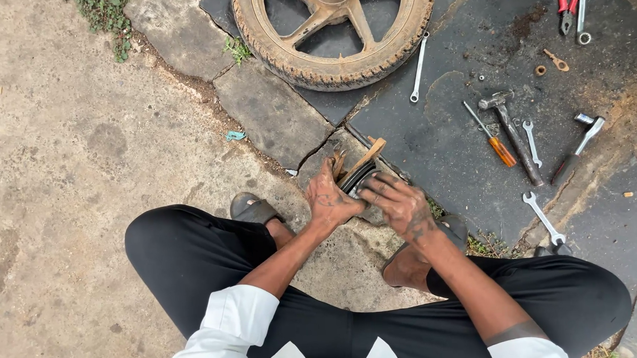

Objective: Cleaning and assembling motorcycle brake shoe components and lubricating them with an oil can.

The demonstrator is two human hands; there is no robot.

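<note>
Left hand: the left hand (328,198) is being pressed onto the near-left rim of a dark round part (359,177), its fingers (338,164) spread open and nothing closed in them.
Right hand: the right hand (400,204) is being laid over the part's near-right side, fingers curled loosely; whether anything is being gripped underneath cannot be told.
Round part: it is being held on the ground at the seam between the cracked stone slab (273,116) and the black mat (460,137), just beyond the person's sandalled feet.
Wooden piece: a thin wooden piece (365,157) is being kept wedged against the part's far rim, touching it.
Risk: the wedge is judged likely to slip out if pressure is being applied unevenly, and fingertips beside it could be pinched; greasy skin is making a slide more likely.
Room, right: the screwdriver (494,144), hammer (513,136) and spanners (544,219) are being left well apart on the mat.
Room, far: the muddy wheel (335,28) is lying by the mat's far edge, clear of both hands.
</note>
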